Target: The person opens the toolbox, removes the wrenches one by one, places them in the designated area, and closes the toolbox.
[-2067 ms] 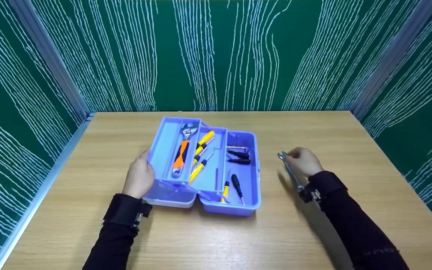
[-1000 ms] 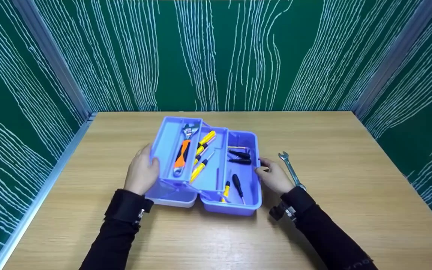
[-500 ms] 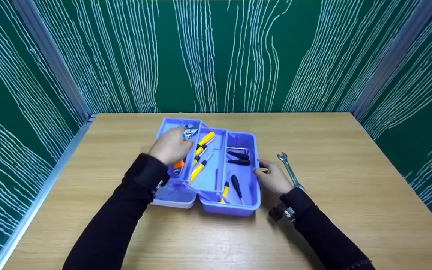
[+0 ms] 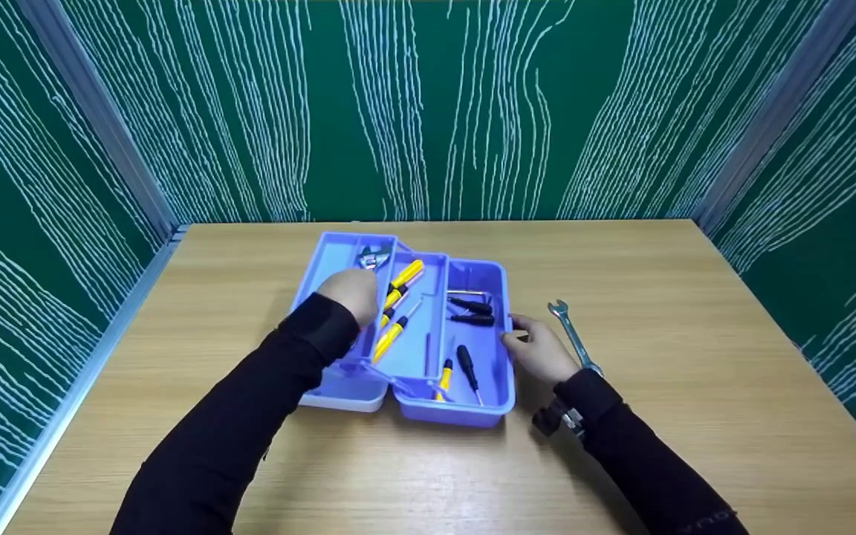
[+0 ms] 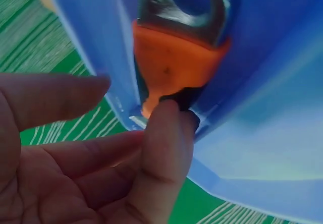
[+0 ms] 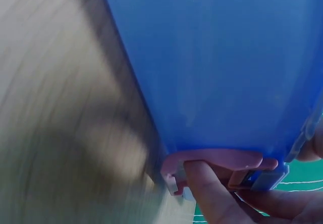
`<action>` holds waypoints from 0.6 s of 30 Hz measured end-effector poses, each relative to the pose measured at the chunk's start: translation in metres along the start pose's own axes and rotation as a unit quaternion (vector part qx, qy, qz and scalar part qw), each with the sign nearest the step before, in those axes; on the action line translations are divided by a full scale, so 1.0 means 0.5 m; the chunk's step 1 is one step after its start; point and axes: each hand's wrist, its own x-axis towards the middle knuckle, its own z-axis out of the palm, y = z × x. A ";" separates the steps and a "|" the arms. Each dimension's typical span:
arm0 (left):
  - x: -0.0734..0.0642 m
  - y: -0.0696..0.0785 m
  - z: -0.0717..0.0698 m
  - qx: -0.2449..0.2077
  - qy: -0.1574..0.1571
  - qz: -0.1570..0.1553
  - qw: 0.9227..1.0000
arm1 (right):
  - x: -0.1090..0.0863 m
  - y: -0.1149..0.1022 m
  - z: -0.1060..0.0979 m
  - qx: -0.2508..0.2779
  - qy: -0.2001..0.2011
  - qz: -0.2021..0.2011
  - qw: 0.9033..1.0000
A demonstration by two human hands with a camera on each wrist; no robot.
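My left hand reaches into the upper tray of the blue-purple toolbox. In the left wrist view, my thumb and fingers pinch an adjustable wrench by its orange-and-black handle; the hole at its end faces the camera. Its metal head shows beyond the hand in the head view, while the hand and sleeve cover the handle. My right hand holds the toolbox's right side at the rim, one fingertip on a reddish latch. Beside that forearm lies a combination wrench on the table.
Several yellow-handled screwdrivers lie in the middle tray. Black-handled screwdrivers and a hex key are in the deep right section. The wooden table ends against green walls with white wavy lines.
My right hand has let go of the combination wrench on the table and moved left to the toolbox's rim. My left hand has left the toolbox's left side for the adjustable wrench.
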 end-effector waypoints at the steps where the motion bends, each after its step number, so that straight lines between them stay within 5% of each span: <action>1: 0.001 0.001 0.002 0.012 0.004 0.005 1.000 | 0.000 0.000 0.000 -0.003 0.001 0.000 1.000; 9: 0.010 0.004 0.005 0.057 0.003 0.008 0.998 | 0.000 -0.001 -0.001 -0.012 0.005 0.011 1.000; 18: 0.012 -0.010 -0.014 -0.023 -0.030 -0.012 0.999 | 0.004 0.000 -0.001 -0.014 0.000 0.014 1.000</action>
